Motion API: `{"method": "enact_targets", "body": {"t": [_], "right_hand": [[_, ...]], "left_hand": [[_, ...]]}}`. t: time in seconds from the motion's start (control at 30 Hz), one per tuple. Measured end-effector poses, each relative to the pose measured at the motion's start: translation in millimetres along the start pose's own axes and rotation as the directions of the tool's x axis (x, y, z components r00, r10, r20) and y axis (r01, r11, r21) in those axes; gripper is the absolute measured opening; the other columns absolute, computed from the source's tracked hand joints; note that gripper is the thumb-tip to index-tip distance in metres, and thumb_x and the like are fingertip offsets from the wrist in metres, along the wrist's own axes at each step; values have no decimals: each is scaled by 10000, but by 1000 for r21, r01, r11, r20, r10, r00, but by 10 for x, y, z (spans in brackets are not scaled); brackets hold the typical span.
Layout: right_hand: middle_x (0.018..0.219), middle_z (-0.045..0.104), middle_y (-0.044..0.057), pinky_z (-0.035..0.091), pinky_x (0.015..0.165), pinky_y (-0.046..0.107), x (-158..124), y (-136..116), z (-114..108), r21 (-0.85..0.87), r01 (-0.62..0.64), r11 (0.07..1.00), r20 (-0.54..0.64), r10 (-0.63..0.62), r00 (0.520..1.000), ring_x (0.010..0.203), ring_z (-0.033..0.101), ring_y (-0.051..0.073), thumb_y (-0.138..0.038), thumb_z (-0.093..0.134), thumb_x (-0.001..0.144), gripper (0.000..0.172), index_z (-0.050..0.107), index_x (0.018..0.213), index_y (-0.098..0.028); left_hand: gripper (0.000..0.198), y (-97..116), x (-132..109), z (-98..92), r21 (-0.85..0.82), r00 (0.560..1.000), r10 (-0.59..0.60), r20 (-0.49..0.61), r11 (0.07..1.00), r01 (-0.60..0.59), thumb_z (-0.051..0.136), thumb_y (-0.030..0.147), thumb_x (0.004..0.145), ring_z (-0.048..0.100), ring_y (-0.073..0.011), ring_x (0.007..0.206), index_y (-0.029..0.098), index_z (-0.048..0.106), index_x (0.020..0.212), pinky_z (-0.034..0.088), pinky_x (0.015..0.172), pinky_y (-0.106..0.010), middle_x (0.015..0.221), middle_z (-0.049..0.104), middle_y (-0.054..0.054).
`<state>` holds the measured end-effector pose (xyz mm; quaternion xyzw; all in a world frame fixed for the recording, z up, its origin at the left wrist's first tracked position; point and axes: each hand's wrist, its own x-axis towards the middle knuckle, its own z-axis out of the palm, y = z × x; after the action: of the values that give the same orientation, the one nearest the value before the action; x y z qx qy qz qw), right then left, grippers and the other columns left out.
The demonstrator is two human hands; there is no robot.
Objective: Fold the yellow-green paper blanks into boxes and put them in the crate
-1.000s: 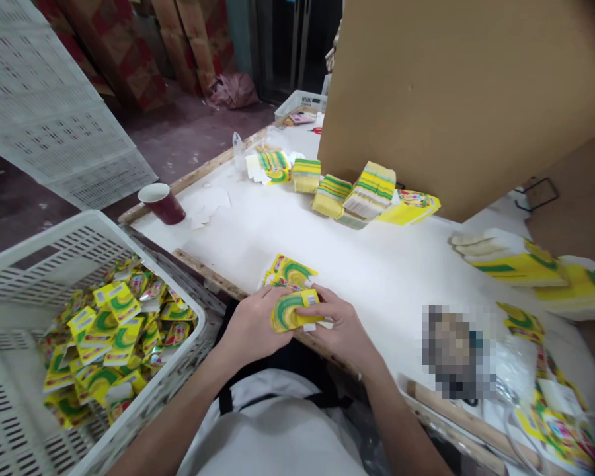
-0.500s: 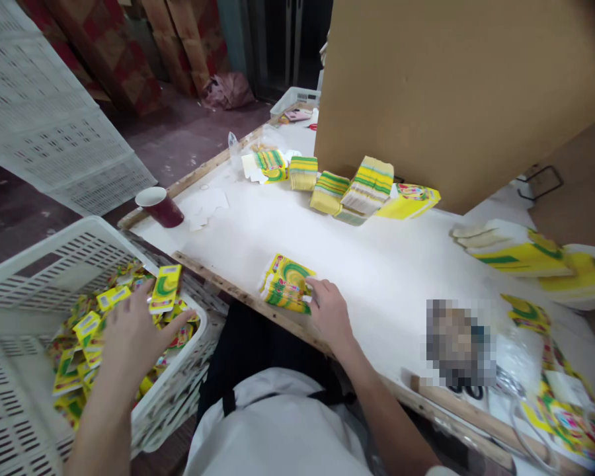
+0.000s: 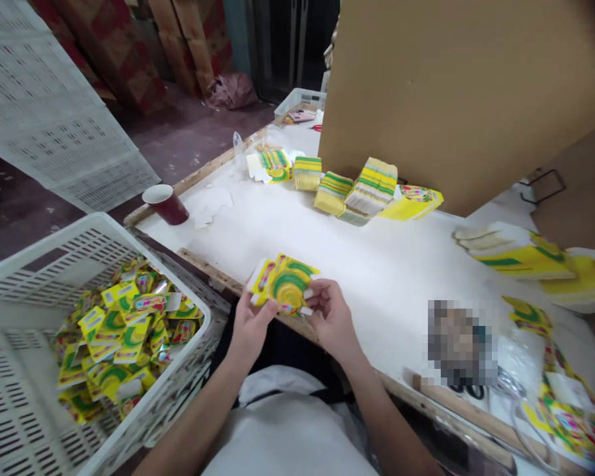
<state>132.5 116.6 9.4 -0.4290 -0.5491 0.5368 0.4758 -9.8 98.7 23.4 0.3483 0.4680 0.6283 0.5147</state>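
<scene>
Over the near edge of the table, both hands are on a small flattened yellow-and-green carton, with what looks like another carton under it. My left hand grips its left end, thumb on top. My right hand pinches the right end near the white flaps, its fingers bent. To the left stands a white slotted plastic crate with a heap of small yellow-and-green boxes in it.
Stacks of flat cartons line the back of the white table before a big cardboard sheet. A maroon cup stands at the left edge. More cartons, a clear plastic bag and a wooden rod lie right.
My left hand has moved right, from above the crate to the carton at the table edge. The small box beside it now lies among the heap. My right hand stays at the carton.
</scene>
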Motion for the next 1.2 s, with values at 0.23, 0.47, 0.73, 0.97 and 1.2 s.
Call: {"method": "enact_targets", "body": {"t": [0.23,0.47,0.73,0.97,1.2], "right_hand": [[884,540,-5,452,727,273,-252,-150,276,3,70,998,152,-69,986,782,535,137,-87,638,669,440,501,1053,-253],[794,514,-24,405,561,227,-126,-60,151,109,-56,993,56,50,997,629,469,109,-136,668,653,374,496,971,-234],[710,524,-45,399,565,216,-237,-95,354,209,-157,965,249,103,963,620,489,104,-107,683,614,358,522,913,-220],[623,503,-65,337,513,204,-80,-93,182,229,-191,955,92,174,980,543,426,88,-126,705,577,297,559,822,-211],[601,505,-57,355,511,219,-87,-64,122,232,-144,962,68,131,989,537,448,101,-145,682,585,193,521,671,-210]], "left_hand": [[343,238,95,278,-399,993,18,-119,915,-65,540,527,781,497,-100,571,188,520,741,468,589,-231,615,465,31],[404,-80,31,138,-143,993,-77,-87,988,64,670,522,656,571,-177,696,188,558,853,495,630,-302,781,581,-34],[312,99,69,136,151,966,133,-220,983,-101,663,307,640,514,-100,639,192,513,888,445,585,-209,749,551,36],[486,171,62,115,92,994,107,-21,990,-104,754,289,531,550,-112,642,185,533,951,470,613,-229,772,600,26],[229,-97,61,-24,62,988,66,-141,996,-57,673,376,715,575,-119,584,165,602,661,494,623,-252,620,624,27]]}}
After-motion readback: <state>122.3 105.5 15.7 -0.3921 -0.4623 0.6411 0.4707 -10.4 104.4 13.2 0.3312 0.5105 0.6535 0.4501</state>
